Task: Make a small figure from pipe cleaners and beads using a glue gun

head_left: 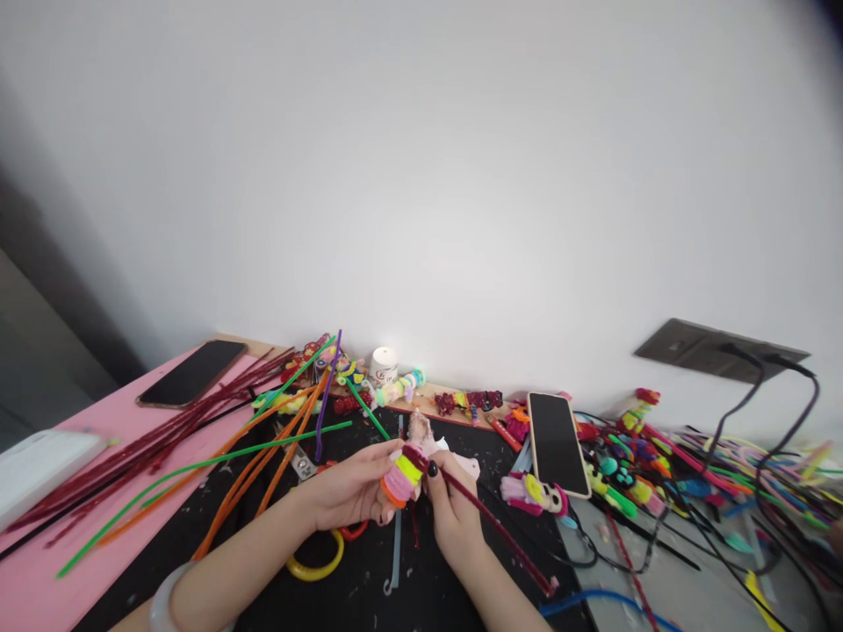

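Maroon fuzzy stem (499, 525) sits pinched in the right fingers (441, 493) while left fingers (365, 465) clasp a striped roll (403, 475).

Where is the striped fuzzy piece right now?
The striped fuzzy piece is low centre in the head view, held in the left hand, beside the right hand.

Right hand (456, 513), fingers partly hidden.

Craft workspace, from its pipe cleaners (148, 443) and fuzzy figures (523, 490).
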Available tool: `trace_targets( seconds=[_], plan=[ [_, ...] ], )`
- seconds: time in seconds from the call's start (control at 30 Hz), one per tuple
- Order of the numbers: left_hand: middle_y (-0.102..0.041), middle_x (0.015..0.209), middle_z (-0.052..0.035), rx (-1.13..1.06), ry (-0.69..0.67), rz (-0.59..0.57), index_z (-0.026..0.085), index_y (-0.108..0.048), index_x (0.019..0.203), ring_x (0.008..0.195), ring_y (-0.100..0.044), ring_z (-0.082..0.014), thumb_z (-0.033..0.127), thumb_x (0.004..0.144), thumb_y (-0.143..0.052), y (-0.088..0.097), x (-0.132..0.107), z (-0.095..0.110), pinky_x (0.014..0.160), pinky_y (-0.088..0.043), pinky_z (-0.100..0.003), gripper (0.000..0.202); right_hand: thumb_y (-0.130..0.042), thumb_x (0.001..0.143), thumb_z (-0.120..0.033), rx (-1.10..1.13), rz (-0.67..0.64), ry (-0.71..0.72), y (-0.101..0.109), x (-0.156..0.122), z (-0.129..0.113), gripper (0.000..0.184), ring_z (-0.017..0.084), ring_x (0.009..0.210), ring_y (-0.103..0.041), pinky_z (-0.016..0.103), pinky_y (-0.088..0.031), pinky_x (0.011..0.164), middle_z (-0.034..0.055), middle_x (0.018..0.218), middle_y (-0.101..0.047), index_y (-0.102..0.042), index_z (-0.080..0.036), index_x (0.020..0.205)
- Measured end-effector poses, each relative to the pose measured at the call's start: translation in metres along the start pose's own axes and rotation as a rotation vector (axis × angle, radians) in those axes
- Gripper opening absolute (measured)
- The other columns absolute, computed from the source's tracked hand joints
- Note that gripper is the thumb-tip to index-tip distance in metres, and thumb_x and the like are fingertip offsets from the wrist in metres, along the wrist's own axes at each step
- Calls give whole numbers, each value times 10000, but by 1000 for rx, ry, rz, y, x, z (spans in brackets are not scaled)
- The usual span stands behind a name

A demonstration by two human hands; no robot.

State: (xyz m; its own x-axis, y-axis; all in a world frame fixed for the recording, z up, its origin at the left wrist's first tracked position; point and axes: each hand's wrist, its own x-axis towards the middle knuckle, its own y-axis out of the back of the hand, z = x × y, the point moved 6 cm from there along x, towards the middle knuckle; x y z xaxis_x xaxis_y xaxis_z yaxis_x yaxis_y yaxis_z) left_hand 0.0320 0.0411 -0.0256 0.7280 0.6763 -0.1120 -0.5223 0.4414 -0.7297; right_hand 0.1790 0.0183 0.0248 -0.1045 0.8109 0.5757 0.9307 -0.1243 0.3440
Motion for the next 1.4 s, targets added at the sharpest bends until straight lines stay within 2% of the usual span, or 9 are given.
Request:
trace_targets(
  seconds=[0.2, 0.37, 0.5, 0.7, 0.9, 1.07, 1.23, 1.4],
  plan=[
    [-772, 885, -52, -1, 19, -21, 178, -619, 1192, 504, -630, -79, 502, 907, -888, -12, 0, 1, 484, -439, -182, 509, -385, 1180, -492, 25, -3, -27, -4, -4, -2, 509, 169, 551, -485, 304, -419, 555, -20, 656, -561, -561, -251, 768],
    [-777, 859, -46, 4, 56, -28, 194, -643, 1226, 481, -556, -63, 513, 878, -913, -20, -1, 4, 477, -400, -185, 544, -382, 1185, -470, 28, 7, -39, -5, -7, -4, 500, 181, 580, -540, 314, -451, 583, -4, 685, -609, -571, -254, 776],
    [-798, 883, -72, 15, 61, -29, 191, -654, 1261, 487, -538, -59, 504, 884, -910, -22, -2, 5, 501, -396, -188, 552, -388, 1190, -424, 55, -3, -12, -5, -6, -7, 480, 174, 567, -553, 308, -443, 573, -6, 675, -635, -563, -253, 776],
    [-817, 901, -84, 40, 74, -16, 186, -662, 1219, 500, -546, -69, 564, 816, -950, -20, -1, 4, 530, -438, -206, 622, -407, 1183, -381, 63, -9, 20, -1, -1, -16, 464, 161, 538, -546, 293, -416, 538, -22, 637, -596, -529, -252, 755],
    [-812, 971, -111, 58, 81, 24, 174, -659, 1196, 551, -584, -81, 570, 820, -947, -10, 1, 2, 583, -460, -229, 617, -429, 1169, -355, -9, -8, 31, 2, 2, -19, 436, 169, 545, -572, 292, -443, 541, -10, 650, -621, -550, -249, 763],
    [-732, 827, -20, 67, 62, 112, 185, -639, 1048, 564, -590, -92, 581, 741, -996, -2, 3, 1, 571, -414, -232, 616, -462, 1136, -240, -62, 20, 54, 4, 1, -14, 344, 175, 596, -627, 275, -497, 578, 5, 717, -691, -633, -231, 838],
    [-708, 799, 20, 76, 56, 193, 202, -590, 979, 623, -623, -98, 584, 667, -1037, -11, 2, 7, 621, -408, -235, 665, -484, 1101, -169, -44, 49, 90, 4, 1, -10, 277, 189, 681, -706, 273, -567, 669, 26, 818, -767, -702, -222, 939],
    [-686, 738, 47, 125, -1, 252, 225, -529, 921, 628, -628, -105, 653, 633, -1024, -17, 2, 12, 620, -398, -236, 715, -493, 1087, -152, -77, 64, 99, 4, 2, -8, 263, 188, 700, -725, 262, -575, 677, 28, 848, -789, -715, -224, 966]
  ],
)
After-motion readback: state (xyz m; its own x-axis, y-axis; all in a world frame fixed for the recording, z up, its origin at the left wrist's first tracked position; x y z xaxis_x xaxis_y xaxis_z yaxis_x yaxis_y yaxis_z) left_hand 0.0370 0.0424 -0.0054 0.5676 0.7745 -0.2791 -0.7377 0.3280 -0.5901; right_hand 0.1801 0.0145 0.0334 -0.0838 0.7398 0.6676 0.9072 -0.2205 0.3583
